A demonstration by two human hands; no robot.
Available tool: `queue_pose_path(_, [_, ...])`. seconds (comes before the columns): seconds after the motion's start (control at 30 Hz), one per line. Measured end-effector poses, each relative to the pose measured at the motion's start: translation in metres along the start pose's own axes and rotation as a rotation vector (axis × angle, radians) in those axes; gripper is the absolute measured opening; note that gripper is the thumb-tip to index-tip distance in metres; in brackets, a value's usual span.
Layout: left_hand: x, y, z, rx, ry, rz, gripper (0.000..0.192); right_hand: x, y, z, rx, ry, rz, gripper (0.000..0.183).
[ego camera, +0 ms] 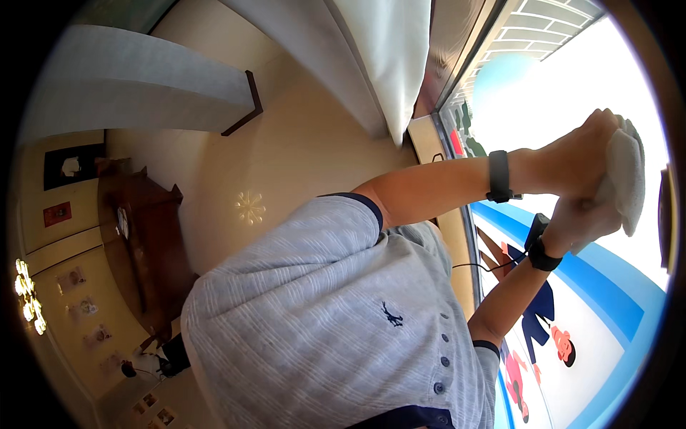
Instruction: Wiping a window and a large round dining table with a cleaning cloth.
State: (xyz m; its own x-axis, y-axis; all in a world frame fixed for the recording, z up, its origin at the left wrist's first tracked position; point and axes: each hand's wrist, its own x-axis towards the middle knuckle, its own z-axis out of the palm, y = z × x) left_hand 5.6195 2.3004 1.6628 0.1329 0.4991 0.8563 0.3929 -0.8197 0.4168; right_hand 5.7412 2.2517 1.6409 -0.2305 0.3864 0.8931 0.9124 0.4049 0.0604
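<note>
A folded white cloth (628,177) is held out at arm's length in front of a bright glazed window (584,86). My left hand (581,153), with a black band on its wrist, grips the cloth from one side. Close beside it, my right hand (584,220) also holds the cloth, and its fingers are partly hidden and slightly blurred. A black strap with a small dark device (537,230) sits on the right wrist, and a thin black cable (482,265) runs from it towards my shirt (321,300). Whether the cloth touches the glass, I cannot tell.
A white curtain (402,64) hangs beside the window frame (471,59). Blue panels with painted figures (536,311) show at the window side. Behind me stand a white pillar (161,80) with a dark base and a dark wooden desk (153,236). Another person (153,362) is farther back.
</note>
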Motion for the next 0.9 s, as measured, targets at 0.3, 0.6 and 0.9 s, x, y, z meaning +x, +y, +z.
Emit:
queue_pose_path(0.3, [-0.125, -0.044, 0.017, -0.178, -0.101, -0.41, 0.055, -0.162, -0.006, 0.065, 0.291, -0.291, 0.01, 0.031])
queue_pose_path(0.6, [-0.161, -0.019, 0.046, -0.152, -0.108, -0.819, 0.055, -0.178, 0.001, 0.038, 0.449, -0.578, 0.144, 0.045])
queue_pose_path(0.9, [-0.143, 0.075, 0.113, -0.219, -0.108, -0.425, 0.048, -0.184, 0.051, -0.07, 0.29, -0.355, 0.316, 0.036])
